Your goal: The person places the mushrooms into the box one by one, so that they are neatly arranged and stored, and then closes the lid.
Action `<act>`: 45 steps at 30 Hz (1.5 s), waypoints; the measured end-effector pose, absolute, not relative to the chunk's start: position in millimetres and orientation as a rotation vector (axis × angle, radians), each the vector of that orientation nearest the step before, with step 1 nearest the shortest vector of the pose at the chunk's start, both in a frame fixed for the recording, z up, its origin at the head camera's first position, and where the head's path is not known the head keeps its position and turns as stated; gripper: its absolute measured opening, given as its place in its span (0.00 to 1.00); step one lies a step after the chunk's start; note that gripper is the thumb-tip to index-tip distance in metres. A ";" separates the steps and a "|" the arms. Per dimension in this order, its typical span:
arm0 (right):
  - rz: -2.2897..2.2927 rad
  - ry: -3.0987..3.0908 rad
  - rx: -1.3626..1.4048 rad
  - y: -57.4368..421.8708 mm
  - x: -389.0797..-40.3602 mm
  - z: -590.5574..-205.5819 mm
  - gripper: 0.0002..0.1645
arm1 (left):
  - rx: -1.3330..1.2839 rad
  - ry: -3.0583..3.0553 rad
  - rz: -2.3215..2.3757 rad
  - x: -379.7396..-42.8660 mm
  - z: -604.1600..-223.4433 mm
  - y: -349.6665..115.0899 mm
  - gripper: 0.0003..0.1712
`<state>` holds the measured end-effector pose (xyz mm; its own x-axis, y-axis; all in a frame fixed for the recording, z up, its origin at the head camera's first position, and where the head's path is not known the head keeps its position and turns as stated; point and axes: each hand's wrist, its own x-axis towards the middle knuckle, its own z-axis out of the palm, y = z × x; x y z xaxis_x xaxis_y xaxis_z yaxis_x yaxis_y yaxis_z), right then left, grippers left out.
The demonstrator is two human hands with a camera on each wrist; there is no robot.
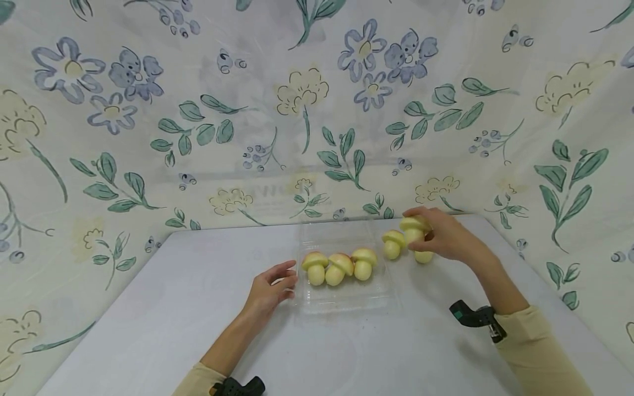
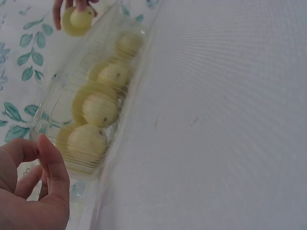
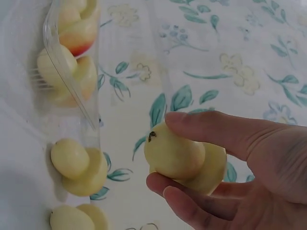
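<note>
A clear plastic container (image 1: 342, 302) stands on the white table with three pale yellow mushroom-shaped pieces (image 1: 339, 269) in a row inside it. At its left side is my left hand (image 1: 271, 289); in the left wrist view the thumb and a finger pinch the container's rim. My right hand (image 1: 446, 234) holds another yellow mushroom-shaped piece (image 3: 175, 153) between thumb and fingers, raised to the right of the container. Two more such pieces lie on the table beneath and beside that hand, one nearer the container (image 1: 393, 245) and one partly hidden (image 1: 424, 257).
The white table (image 1: 346, 352) ends at the back against a hanging floral cloth (image 1: 307, 137). The container's transparent lid part (image 1: 332, 232) stands up towards the cloth. Dark cameras are strapped at both wrists, the right one (image 1: 475, 318) hanging below the sleeve.
</note>
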<state>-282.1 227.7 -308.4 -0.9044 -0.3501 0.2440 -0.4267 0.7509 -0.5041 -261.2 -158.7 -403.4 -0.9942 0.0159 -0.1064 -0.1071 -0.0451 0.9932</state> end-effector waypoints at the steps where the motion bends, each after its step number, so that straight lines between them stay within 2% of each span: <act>1: 0.861 -2.811 0.641 225.7 -281.9 -309.3 0.39 | -0.106 2.108 2.209 -261.0 -403.4 -158.8 0.27; 21: 0.917 -2.857 0.803 177.8 -275.0 -326.9 0.37 | -0.141 2.117 2.201 -259.2 -405.9 -161.2 0.28; 30: 0.892 -2.842 0.975 139.0 -276.2 -328.8 0.37 | -0.124 2.105 2.218 -261.1 -404.6 -160.0 0.28; 45: 0.896 -2.876 1.108 82.3 -279.0 -339.4 0.36 | -0.104 2.114 2.217 -262.8 -402.4 -157.8 0.28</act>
<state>-279.0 82.3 -339.4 -0.7594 -0.6371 0.1315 -0.5990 0.6060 -0.5233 -262.8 -157.8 -402.4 -0.9948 0.0086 -0.1016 -0.1019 -0.0472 0.9937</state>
